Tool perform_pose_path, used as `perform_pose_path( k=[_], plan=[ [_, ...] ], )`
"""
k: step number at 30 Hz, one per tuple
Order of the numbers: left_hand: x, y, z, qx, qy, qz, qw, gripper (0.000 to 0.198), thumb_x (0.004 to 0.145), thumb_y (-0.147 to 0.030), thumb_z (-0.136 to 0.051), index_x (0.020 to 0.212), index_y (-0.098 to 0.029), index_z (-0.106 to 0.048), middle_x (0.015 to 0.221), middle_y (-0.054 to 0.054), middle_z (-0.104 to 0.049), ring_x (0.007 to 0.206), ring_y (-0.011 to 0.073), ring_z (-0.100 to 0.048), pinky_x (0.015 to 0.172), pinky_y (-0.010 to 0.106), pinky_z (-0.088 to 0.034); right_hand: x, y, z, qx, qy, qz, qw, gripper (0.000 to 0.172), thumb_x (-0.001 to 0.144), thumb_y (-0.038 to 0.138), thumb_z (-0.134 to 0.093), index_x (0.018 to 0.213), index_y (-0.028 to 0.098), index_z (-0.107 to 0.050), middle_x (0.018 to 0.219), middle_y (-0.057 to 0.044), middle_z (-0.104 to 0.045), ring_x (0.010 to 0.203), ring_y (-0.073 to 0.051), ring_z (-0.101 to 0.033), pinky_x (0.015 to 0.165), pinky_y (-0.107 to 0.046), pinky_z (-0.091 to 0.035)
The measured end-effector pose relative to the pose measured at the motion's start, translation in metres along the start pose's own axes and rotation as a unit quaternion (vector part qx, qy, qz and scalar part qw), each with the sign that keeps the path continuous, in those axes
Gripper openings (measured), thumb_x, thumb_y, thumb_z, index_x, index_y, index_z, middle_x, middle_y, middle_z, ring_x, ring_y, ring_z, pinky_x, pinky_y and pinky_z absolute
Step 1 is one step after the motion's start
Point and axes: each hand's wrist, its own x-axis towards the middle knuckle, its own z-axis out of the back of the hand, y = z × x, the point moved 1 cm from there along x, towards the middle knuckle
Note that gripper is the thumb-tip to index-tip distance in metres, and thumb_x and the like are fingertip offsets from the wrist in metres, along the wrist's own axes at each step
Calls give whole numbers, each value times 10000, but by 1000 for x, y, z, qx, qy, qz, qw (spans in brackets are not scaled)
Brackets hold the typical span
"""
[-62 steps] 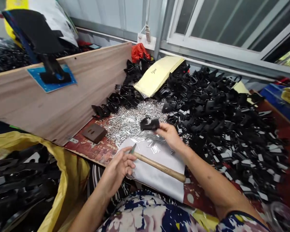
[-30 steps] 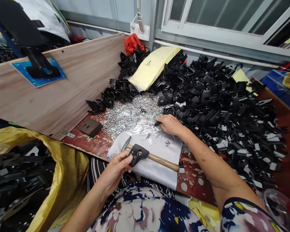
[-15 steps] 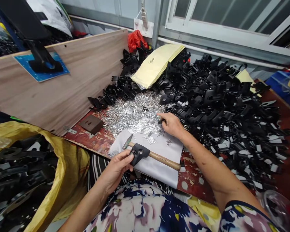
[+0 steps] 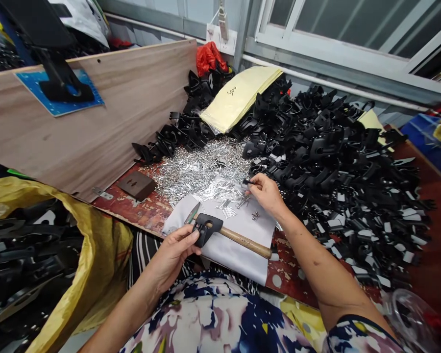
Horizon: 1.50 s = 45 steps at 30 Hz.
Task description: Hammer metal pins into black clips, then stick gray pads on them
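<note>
My left hand [image 4: 180, 245] grips a black plastic bracket [image 4: 208, 226] with a round hole, fingers closed on its near left end. The bracket is held over a hammer [image 4: 244, 242] with a wooden handle, hiding part of it; the hammer lies on a grey cloth [image 4: 231, 267]. Farther right, my right hand [image 4: 266, 193] pinches a small black plastic piece [image 4: 247, 182] between thumb and fingers, at the edge of a heap of silver metal pins [image 4: 206, 169]. A few tiny metal parts [image 4: 255, 215] lie on the cloth below that hand.
Black plastic parts [image 4: 323, 147] are heaped at the right, with yellow paper sheets [image 4: 240, 98] on the pile. A brown block [image 4: 136, 185] sits on the red table [image 4: 150, 213], near a wooden board [image 4: 132, 88]. At left stands a yellow sack [image 4: 99, 264] of black parts.
My right hand has drawn its fingers back from the pin heap and now pinches a small black piece. My left hand keeps the bracket, which has turned slightly.
</note>
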Motion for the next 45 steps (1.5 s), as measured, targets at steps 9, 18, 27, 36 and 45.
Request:
perform_pose_path(
  k=[9,18,27,36,45],
  plan=[
    [6,-2,-19,51,27,-41,997,269,732,-413,-888,827,-172,-813,1034,55,-604,751,122,-555,595,216,-546,-63,39,-30,9,-52,99,994,182,856,242,-661,997,257,-776,930,-29,-780,920,-217,-727,1005,-481,-560],
    [13,-3,-41,35,66,-62,995,273,715,-421,-893,824,-181,-823,1007,53,-587,758,136,-594,649,269,-595,-104,59,-69,-43,-49,197,978,340,897,139,-593,1070,364,-780,871,19,-785,829,-221,-720,1170,-641,-390],
    [8,-3,-36,51,75,-49,995,311,714,-453,-893,829,-172,-831,930,62,-617,756,157,-582,605,261,-583,-113,53,-80,21,-34,137,990,301,898,153,-606,1045,340,-789,905,7,-792,827,-204,-729,1224,-612,-345],
    [4,-2,-33,36,71,-38,996,294,720,-437,-893,844,-179,-830,966,59,-599,783,164,-576,603,271,-592,-115,51,-80,48,-42,113,992,273,914,184,-606,1043,327,-801,926,-2,-800,838,-204,-741,1214,-600,-375],
    [2,1,-25,58,98,-32,993,292,741,-456,-867,830,-181,-824,978,61,-578,748,154,-576,585,267,-602,-129,52,-80,51,-40,152,986,311,932,200,-616,1113,391,-781,877,8,-783,795,-219,-720,1196,-612,-384]
  ],
)
